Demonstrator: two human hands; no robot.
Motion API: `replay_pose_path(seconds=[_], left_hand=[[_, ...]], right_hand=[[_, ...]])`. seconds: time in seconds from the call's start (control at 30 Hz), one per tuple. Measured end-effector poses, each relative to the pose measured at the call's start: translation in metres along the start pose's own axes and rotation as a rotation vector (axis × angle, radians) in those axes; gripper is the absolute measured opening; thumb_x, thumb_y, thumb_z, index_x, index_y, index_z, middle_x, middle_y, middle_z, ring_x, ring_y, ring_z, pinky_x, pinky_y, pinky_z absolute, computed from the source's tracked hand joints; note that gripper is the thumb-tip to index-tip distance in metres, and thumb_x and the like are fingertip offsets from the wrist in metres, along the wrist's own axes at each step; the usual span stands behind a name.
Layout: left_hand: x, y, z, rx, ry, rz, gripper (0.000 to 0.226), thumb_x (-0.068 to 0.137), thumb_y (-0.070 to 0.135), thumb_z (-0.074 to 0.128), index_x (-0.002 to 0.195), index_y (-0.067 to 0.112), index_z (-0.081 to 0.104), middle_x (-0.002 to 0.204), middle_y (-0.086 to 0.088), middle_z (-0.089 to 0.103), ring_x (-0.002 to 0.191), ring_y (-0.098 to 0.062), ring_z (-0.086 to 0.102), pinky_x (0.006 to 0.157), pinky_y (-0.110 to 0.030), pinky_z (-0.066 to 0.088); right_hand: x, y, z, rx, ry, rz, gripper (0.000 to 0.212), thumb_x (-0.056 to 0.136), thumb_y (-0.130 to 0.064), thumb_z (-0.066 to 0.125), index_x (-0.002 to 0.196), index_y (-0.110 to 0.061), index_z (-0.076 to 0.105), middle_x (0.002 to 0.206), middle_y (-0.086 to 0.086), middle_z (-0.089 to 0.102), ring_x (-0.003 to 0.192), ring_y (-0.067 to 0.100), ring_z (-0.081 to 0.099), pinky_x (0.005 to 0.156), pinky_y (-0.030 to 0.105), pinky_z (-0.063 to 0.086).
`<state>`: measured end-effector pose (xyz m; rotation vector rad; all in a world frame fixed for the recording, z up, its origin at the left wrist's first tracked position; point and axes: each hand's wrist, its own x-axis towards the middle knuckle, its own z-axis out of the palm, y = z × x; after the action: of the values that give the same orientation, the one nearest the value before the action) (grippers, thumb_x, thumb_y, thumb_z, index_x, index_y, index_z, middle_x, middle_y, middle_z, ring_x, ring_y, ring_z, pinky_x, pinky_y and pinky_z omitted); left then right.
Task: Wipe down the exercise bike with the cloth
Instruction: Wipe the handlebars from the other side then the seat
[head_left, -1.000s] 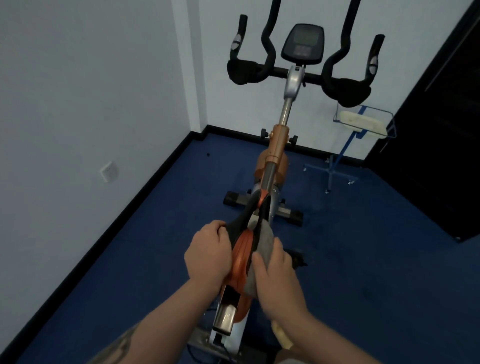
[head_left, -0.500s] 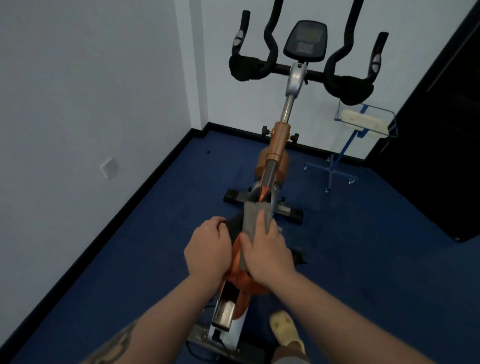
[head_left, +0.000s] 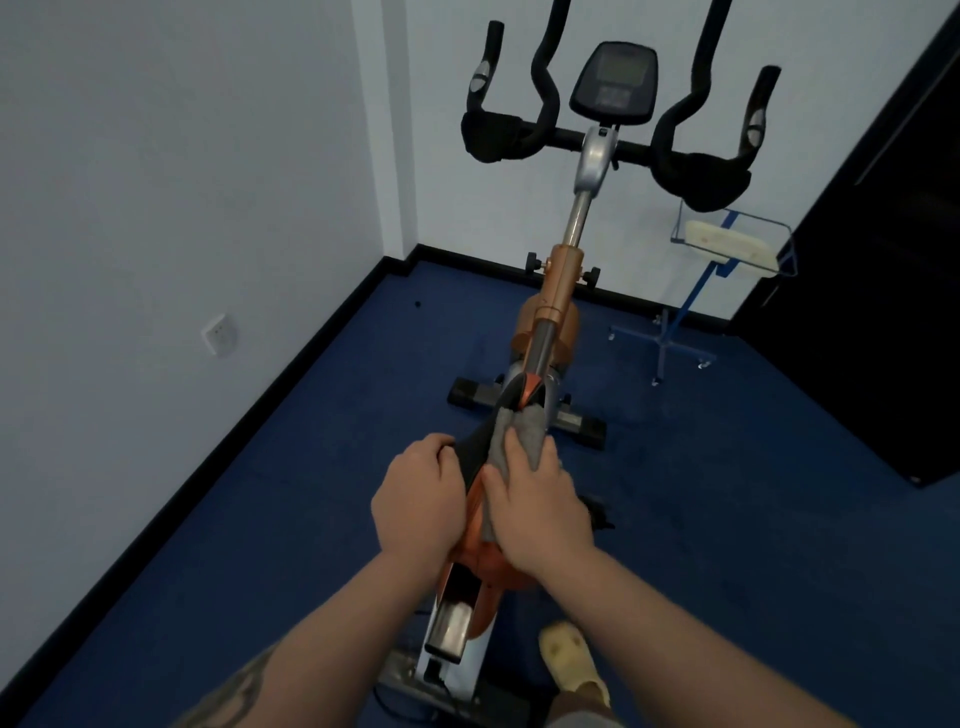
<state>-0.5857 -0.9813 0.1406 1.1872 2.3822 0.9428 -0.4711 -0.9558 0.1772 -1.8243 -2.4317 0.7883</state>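
My right hand (head_left: 535, 499) presses the soft, light cloth (head_left: 511, 434) on the seat (head_left: 475, 452), toward 12. My left hand (head_left: 421, 499) grips the seat's side; the bike (head_left: 558, 291) feels heavy.

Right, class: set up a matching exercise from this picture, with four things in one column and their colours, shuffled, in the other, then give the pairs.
Things:
1. cloth
2. handlebars
3. floor
4. shoe

Colours:
A. dark blue
B. pale yellow
C. grey
D. black

Pairs: 1-C, 2-D, 3-A, 4-B. The right hand presses the cloth onto the bike's saddle while the left hand grips the saddle's left side.
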Motion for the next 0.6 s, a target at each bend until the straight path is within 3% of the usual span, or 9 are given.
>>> replay_pose_path(seconds=[0.23, 0.37, 0.43, 0.6], left_hand=[[-0.001, 0.003, -0.001, -0.01, -0.005, -0.009, 0.032, 0.099, 0.032, 0.035, 0.118, 0.031, 0.061, 0.108, 0.014, 0.063, 0.096, -0.006, 0.056, 0.076, -0.032, 0.047], [-0.001, 0.003, -0.003, 0.005, -0.005, -0.012, 0.032, 0.099, 0.03, 0.035, 0.119, 0.029, 0.061, 0.111, 0.011, 0.064, 0.098, -0.01, 0.057, 0.075, -0.032, 0.043], [-0.002, 0.002, -0.003, 0.011, -0.003, -0.009, 0.032, 0.1, 0.029, 0.036, 0.12, 0.028, 0.061, 0.113, 0.01, 0.063, 0.098, -0.009, 0.056, 0.074, -0.03, 0.04], [-0.005, -0.001, -0.003, -0.021, -0.006, 0.005, 0.032, 0.1, 0.03, 0.036, 0.12, 0.028, 0.061, 0.112, 0.012, 0.063, 0.093, -0.001, 0.051, 0.073, -0.025, 0.037]], right_hand=[[-0.044, 0.018, 0.028, -0.169, 0.066, -0.151, 0.062, 0.098, -0.056, 0.017, 0.148, -0.04, -0.017, 0.158, 0.007, -0.021, 0.142, 0.034, 0.002, 0.114, 0.05, 0.024], [0.002, 0.001, 0.004, -0.028, 0.039, -0.02, 0.057, 0.101, -0.051, 0.018, 0.154, -0.033, 0.002, 0.16, 0.011, 0.0, 0.138, 0.034, 0.024, 0.105, 0.048, 0.037], [0.012, -0.001, 0.0, 0.001, 0.027, 0.003, 0.057, 0.102, -0.05, 0.017, 0.154, -0.032, 0.003, 0.159, 0.011, 0.008, 0.133, 0.033, 0.033, 0.102, 0.046, 0.041], [-0.044, 0.015, 0.024, -0.075, 0.097, -0.099, 0.069, 0.091, -0.058, 0.002, 0.151, -0.03, -0.016, 0.16, 0.005, -0.01, 0.142, 0.028, 0.012, 0.113, 0.04, 0.032]])
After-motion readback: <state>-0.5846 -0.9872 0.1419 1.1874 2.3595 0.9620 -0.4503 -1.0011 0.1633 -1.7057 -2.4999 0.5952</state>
